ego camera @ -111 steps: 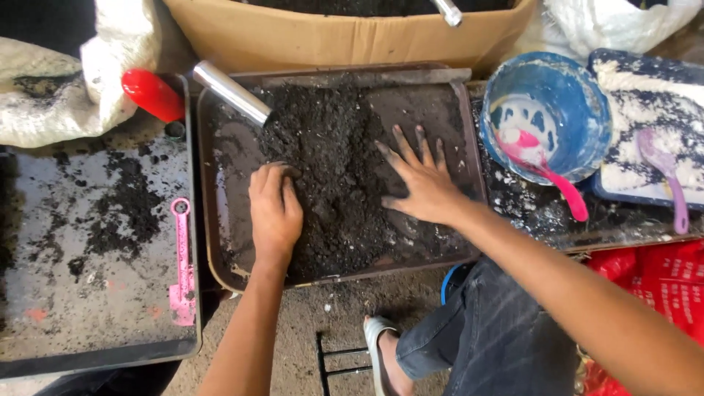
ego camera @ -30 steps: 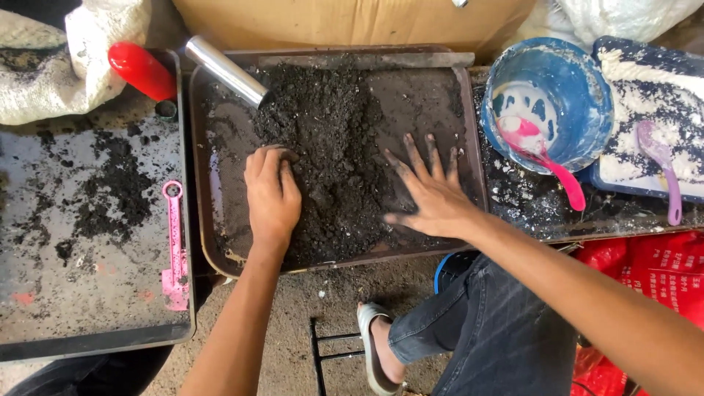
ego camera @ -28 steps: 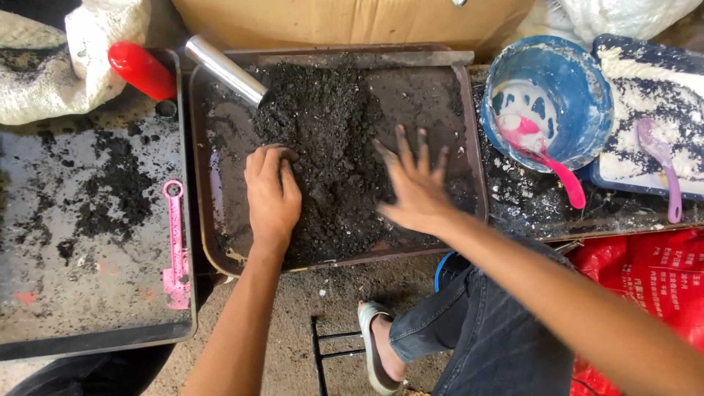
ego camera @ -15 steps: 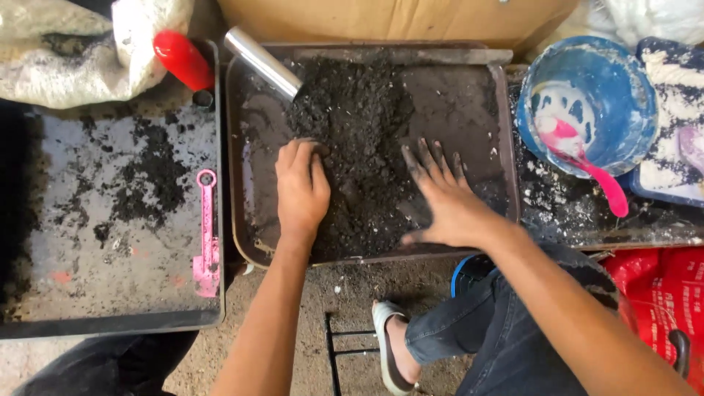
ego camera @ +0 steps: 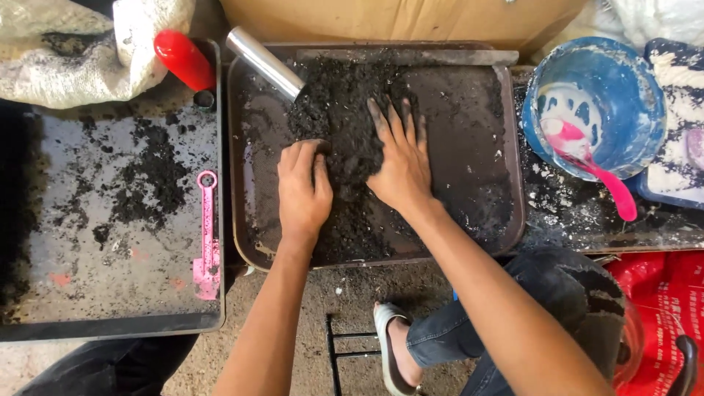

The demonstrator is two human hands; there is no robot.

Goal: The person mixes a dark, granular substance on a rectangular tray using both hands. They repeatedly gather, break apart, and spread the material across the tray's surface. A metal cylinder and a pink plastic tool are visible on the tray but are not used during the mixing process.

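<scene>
A brown tray (ego camera: pixel 506 183) holds a heap of dark soil (ego camera: pixel 345 110). My left hand (ego camera: pixel 302 192) rests on the soil's left side with fingers curled into it. My right hand (ego camera: pixel 400 165) lies flat on the soil, fingers spread and dusted black, close beside the left hand. A metal scoop with a red handle (ego camera: pixel 242 55) lies at the tray's top left, its metal end dug into the heap.
A dark tray (ego camera: pixel 110 293) at left carries scattered soil and a pink measuring spoon (ego camera: pixel 207 235). A white sack (ego camera: pixel 88 51) sits top left. At right stands a blue bowl (ego camera: pixel 609 95) with a pink spoon (ego camera: pixel 594 172). A cardboard box (ego camera: pixel 411 18) lies behind. A red bag (ego camera: pixel 660 308) is lower right.
My right hand has slid left from the tray's right part onto the soil heap, ending close beside my left hand. The left hand stays on the soil.
</scene>
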